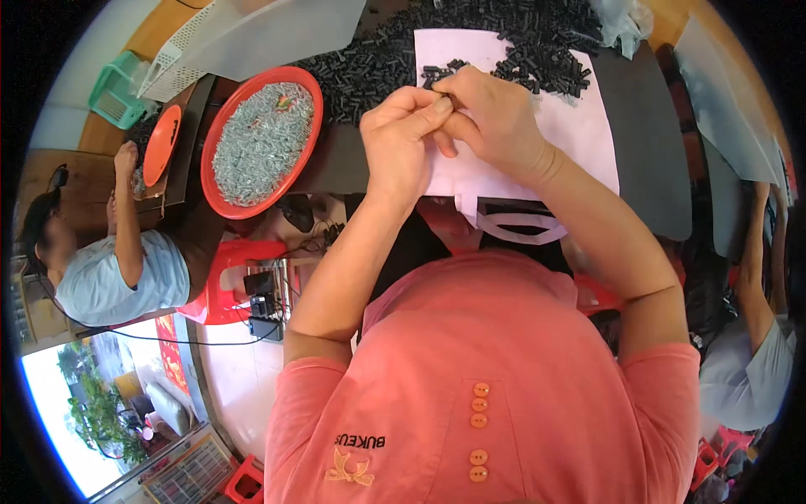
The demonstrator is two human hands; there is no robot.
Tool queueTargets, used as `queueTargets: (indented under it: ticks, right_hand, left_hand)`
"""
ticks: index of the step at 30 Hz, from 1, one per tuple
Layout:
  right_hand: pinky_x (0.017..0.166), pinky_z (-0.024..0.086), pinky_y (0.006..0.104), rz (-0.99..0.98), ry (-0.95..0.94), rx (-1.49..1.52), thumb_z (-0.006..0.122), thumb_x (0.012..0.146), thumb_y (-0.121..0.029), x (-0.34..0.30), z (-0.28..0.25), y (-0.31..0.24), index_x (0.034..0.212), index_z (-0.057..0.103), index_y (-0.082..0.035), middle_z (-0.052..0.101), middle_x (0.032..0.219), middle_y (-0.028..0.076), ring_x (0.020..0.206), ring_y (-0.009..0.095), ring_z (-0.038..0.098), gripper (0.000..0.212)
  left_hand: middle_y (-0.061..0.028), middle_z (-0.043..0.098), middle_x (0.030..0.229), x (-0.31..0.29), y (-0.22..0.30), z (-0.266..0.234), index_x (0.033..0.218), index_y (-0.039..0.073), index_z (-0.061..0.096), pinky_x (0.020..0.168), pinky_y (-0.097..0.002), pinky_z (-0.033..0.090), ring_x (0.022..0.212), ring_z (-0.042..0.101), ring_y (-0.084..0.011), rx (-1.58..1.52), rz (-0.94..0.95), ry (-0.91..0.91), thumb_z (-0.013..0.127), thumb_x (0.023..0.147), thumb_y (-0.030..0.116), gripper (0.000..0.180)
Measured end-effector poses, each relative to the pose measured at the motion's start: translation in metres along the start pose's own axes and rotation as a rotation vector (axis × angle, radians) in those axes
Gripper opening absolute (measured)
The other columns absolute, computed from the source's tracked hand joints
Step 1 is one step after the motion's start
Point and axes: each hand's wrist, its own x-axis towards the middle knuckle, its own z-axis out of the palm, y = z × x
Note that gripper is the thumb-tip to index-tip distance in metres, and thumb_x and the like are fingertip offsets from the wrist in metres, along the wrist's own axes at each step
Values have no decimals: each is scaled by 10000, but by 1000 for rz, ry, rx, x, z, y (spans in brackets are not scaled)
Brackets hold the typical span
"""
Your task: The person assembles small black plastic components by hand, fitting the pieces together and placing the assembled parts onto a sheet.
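My left hand (396,139) and my right hand (497,122) meet over a pale pink cloth bag (579,168) spread on the table. Both are closed, thumbs and fingertips pinched round a small dark piece (446,97) that is mostly covered. Just beyond my fingers, small black tube-like parts (546,69) lie heaped on the bag. To the left, a red basin (220,197) holds a mass of small shiny, clear or silvery parts (256,151).
More black parts (357,80) cover the far side of the dark table (651,160). The bag's handle (525,228) hangs over the near edge. At left, a co-worker (126,269) sits by an orange-red tray (162,144). Another person (751,361) is at right.
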Motion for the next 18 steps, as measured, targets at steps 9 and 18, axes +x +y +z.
queueTargets:
  ticks: [9,18]
  right_hand:
    - [527,410,195,778,296,779,701,836,-111,20,-35,30,991,645,-4,595,711,2,575,50,513,196]
    - [480,409,192,928,447,958,659,852,-21,23,-57,53,968,596,-12,581,656,21,513,75,534,133]
  left_hand:
    - [-118,661,737,110,187,-20,951,-40,692,530,-269,465,646,612,-171,908,551,288,702,737,88,249]
    - [-118,621,804,63,4,19,803,57,696,711,-401,505,790,626,-310,1269,692,-309,681,714,93,98]
